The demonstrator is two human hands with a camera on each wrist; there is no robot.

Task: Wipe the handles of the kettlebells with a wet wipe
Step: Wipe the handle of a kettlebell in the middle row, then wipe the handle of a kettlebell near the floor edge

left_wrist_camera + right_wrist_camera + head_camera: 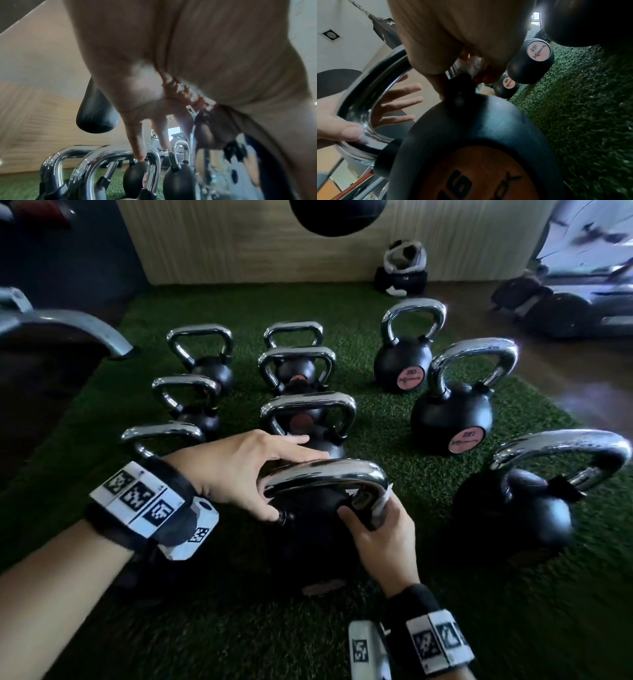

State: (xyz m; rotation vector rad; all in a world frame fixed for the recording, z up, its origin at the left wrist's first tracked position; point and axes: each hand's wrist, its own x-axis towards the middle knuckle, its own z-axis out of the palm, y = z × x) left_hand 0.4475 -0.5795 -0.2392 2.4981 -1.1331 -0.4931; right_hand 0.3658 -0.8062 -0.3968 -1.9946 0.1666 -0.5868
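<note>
Green artificial turf (pixel 394 446) covers the floor here, with a wood-panel wall (pixel 239 244) at its far edge and a black punching bag (pixel 337 215) hanging in front of that wall. Rows of black kettlebells with chrome handles stand on the turf; the nearest kettlebell (pixel 308 529) is my landmark, upright, closest to the camera in the middle row. Right of it are three bigger ones, the middle of those (pixel 452 419) showing a pink weight label. Past the landmark stands another kettlebell (pixel 308 419) in the same row, and smaller ones sit off to its left.

The landmark's chrome handle (pixel 325 477) has both hands on it. The left hand (pixel 239 470) is at the handle's left end, fingers straight and spread, thumb touching the chrome near its base. The right hand (pixel 380 535) is curled around the handle's right leg, clamping a white wet wipe (pixel 382 503) against the metal. How much of the leg the wipe wraps is hard to tell, it's mostly hidden under the fingers.
</note>
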